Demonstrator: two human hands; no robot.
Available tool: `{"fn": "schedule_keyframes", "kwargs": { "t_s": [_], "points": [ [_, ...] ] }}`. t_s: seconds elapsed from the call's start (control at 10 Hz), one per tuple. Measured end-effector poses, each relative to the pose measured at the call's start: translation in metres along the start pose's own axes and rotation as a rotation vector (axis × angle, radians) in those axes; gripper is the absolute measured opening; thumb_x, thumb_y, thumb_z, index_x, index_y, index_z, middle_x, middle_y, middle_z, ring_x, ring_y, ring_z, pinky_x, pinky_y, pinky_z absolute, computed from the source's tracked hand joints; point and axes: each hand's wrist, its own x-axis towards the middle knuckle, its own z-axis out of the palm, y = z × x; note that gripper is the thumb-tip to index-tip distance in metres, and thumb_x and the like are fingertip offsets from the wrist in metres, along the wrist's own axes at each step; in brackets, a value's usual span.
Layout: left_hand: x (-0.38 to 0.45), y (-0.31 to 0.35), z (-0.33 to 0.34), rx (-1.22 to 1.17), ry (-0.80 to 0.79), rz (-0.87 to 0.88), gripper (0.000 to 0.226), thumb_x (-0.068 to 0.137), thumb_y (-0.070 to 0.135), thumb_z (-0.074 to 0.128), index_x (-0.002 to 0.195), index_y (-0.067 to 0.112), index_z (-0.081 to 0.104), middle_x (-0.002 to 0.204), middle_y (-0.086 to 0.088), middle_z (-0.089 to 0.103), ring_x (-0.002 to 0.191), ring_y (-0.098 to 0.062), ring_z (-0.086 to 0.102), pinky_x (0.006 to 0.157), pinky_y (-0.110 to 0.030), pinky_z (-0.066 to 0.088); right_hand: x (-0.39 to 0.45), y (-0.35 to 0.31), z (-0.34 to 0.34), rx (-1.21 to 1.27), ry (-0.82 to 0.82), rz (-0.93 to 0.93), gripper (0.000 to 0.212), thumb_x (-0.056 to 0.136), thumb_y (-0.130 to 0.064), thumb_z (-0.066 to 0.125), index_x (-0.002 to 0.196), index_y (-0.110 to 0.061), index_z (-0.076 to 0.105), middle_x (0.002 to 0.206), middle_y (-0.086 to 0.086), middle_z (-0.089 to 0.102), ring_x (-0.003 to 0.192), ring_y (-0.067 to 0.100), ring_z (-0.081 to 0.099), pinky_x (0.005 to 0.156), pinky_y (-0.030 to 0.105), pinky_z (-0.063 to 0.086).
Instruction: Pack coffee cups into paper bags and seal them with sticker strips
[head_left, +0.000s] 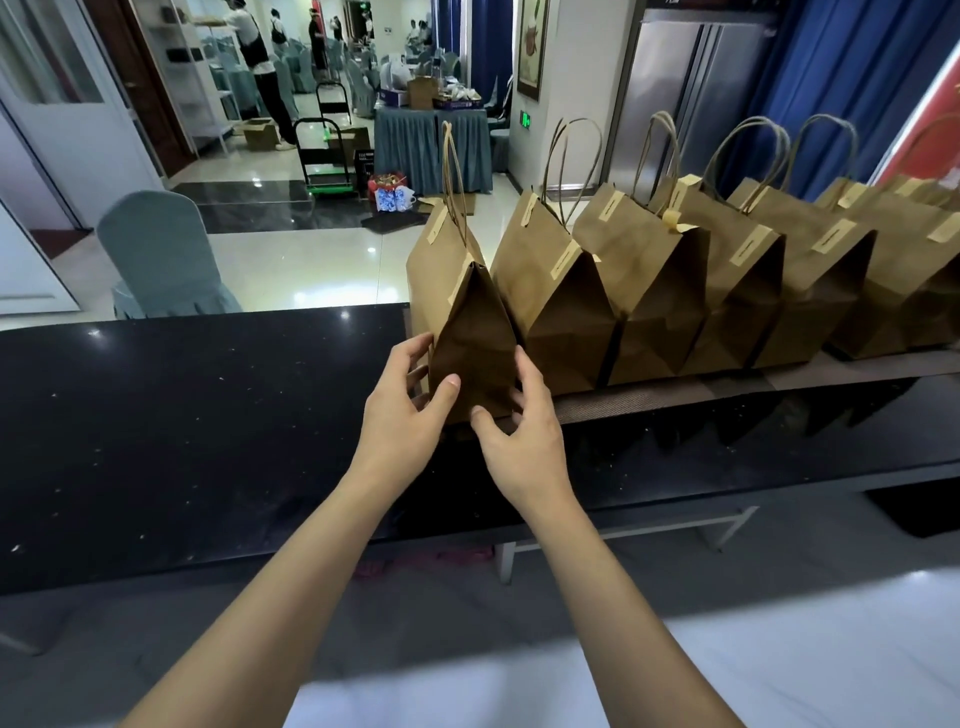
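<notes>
The black counter (182, 415) runs left to right before me, with a row of sealed paper bags (649, 291) on its far right side. The nearest bag (470, 332) stands upright at the row's left end. My left hand (400, 410) and right hand (519, 426) clasp its base, fingers curled round the sides, thumbs on the near face. A sticker strip (460, 283) seems to seal its top.

Bright, even indoor light; ceiling lamps glare off the glossy floor (291, 249) and dark counter (182, 415); wide-angle edges bend.
</notes>
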Motion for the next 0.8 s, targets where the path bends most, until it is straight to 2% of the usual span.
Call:
{"fn": "schedule_keyframes", "kwargs": {
  "t_s": [0.3,0.4,0.5,0.6,0.8],
  "points": [
    [0.012,-0.005,-0.003,-0.012,-0.027,-0.046,0.055,0.097,0.027,0.065,0.146,0.030,0.041,0.145,0.012,0.050,0.134,-0.012,0.049,0.106,-0.041,0.050,0.020,0.004,0.004,-0.006,-0.002,0.000,0.078,0.092,-0.036,0.070,0.153,-0.048,0.023,0.156,-0.015,0.036,0.140,0.010,0.042,0.110,0.034,0.044],
    [0.009,-0.005,-0.007,0.005,-0.028,-0.041,0.055,0.097,0.027,0.065,0.147,0.030,0.041,0.146,0.013,0.049,0.134,-0.011,0.049,0.106,-0.040,0.050,0.019,0.003,0.003,-0.006,0.006,-0.006,0.076,0.093,-0.036,0.070,0.153,-0.047,0.025,0.154,-0.015,0.038,0.137,0.008,0.043,0.108,0.032,0.045],
    [-0.003,-0.006,-0.016,0.026,-0.021,-0.037,0.055,0.097,0.027,0.064,0.147,0.033,0.042,0.144,0.019,0.045,0.134,-0.009,0.046,0.105,-0.031,0.048,0.015,0.001,-0.001,0.011,0.026,-0.019,0.074,0.094,-0.036,0.069,0.154,-0.046,0.026,0.152,-0.014,0.041,0.134,0.006,0.044,0.103,0.026,0.044],
    [-0.016,-0.007,-0.025,0.039,-0.017,-0.045,0.052,0.097,0.026,0.064,0.145,0.035,0.043,0.142,0.023,0.045,0.135,-0.008,0.045,0.104,-0.028,0.046,0.007,-0.002,-0.004,0.013,0.025,-0.026,0.072,0.094,-0.034,0.068,0.154,-0.045,0.029,0.150,-0.015,0.042,0.133,0.004,0.044,0.103,0.026,0.043],
    [-0.061,-0.007,-0.041,0.028,0.046,-0.067,0.048,0.098,0.028,0.064,0.143,0.036,0.048,0.145,0.020,0.050,0.135,-0.004,0.046,0.108,-0.031,0.046,-0.022,-0.014,-0.009,0.038,0.000,-0.058,0.067,0.095,-0.029,0.068,0.154,-0.039,0.037,0.146,-0.014,0.047,0.133,0.005,0.047,0.107,0.031,0.045]
  ]
}}
